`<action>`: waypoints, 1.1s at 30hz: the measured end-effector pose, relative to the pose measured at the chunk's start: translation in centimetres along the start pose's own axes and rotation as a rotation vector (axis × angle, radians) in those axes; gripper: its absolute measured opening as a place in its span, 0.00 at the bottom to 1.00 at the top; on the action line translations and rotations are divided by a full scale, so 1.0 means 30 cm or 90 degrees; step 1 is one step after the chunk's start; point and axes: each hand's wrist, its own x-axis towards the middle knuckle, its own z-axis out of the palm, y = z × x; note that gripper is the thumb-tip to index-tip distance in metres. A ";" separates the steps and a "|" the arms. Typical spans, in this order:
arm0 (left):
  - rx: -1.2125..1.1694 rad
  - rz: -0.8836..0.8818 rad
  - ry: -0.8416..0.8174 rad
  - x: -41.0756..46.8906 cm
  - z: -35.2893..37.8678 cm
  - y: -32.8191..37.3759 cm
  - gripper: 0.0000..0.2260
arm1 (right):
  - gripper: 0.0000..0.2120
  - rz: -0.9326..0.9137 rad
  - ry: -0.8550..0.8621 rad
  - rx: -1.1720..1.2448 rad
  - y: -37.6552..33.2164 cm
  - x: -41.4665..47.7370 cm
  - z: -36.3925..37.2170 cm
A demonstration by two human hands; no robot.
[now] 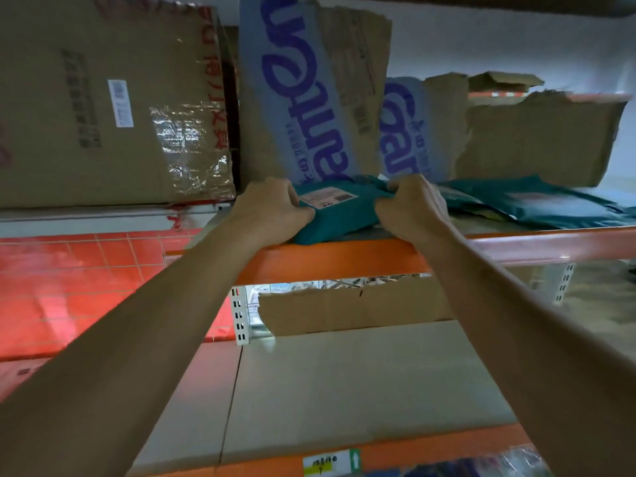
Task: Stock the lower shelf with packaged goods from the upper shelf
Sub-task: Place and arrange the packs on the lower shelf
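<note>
Head view, upper shelf pick.

- Thing in hand: flat teal plastic mailer package with a white printed label (339, 215). It lies at the front edge of the upper shelf, its near side overhanging the orange steel front beam (327, 261).
- Left hand (272, 208): fingers curled over the package's left end, gripping it.
- Right hand (409, 204): fingers curled round the right end, gripping it, with the film bunched under the fingertips.
- Behind the package, touching or nearly so: torn brown cardboard cartons with blue lettering (303, 98), leaning.
- Further teal mailer packages (537, 204) lie along the same shelf toward its right end.
- Target: pale beige board of the lower shelf (344, 390), directly beneath; a torn cardboard sheet (344, 311) stands at its back edge.

Judgement, step in hand: drawing the package off the upper shelf.

To do it well:
- Pull straight toward the body and keep it level, so the leaning cartons are not dragged forward.
- Hold the contents, not just loose film, which looks slippery and may tear or slide.
- Clear the orange beam fully before lowering.
- Set it flat toward the back edge of the lower board, label up, leaving the front edge for the packages to come.
</note>
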 end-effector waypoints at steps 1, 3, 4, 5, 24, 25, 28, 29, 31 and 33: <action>-0.042 -0.021 0.007 0.004 0.005 0.005 0.09 | 0.14 -0.016 -0.011 0.022 -0.002 0.002 -0.002; -0.150 -0.064 0.044 0.011 0.017 0.014 0.08 | 0.11 -0.044 -0.017 0.055 -0.009 0.003 -0.009; -0.211 -0.089 0.067 0.013 0.023 0.018 0.07 | 0.10 -0.056 -0.013 0.066 -0.009 0.002 -0.011; -0.270 -0.112 0.090 0.014 0.025 0.021 0.06 | 0.10 -0.066 -0.008 0.082 -0.007 0.000 -0.014; -0.392 -0.036 0.160 -0.117 -0.021 -0.043 0.16 | 0.16 -0.302 0.172 0.010 -0.086 -0.093 0.001; -0.390 -0.040 0.160 -0.118 -0.028 -0.052 0.15 | 0.16 -0.311 0.187 0.019 -0.096 -0.098 0.003; -0.375 -0.041 0.158 -0.118 -0.050 -0.093 0.10 | 0.16 -0.336 0.215 0.061 -0.137 -0.113 0.015; -0.380 -0.044 0.158 -0.117 -0.058 -0.111 0.09 | 0.15 -0.341 0.220 0.076 -0.151 -0.116 0.023; -0.419 -0.057 0.151 -0.117 -0.075 -0.153 0.07 | 0.13 -0.345 0.230 0.105 -0.181 -0.121 0.042; -0.455 -0.056 0.149 -0.116 -0.096 -0.192 0.05 | 0.12 -0.332 0.228 0.146 -0.212 -0.127 0.063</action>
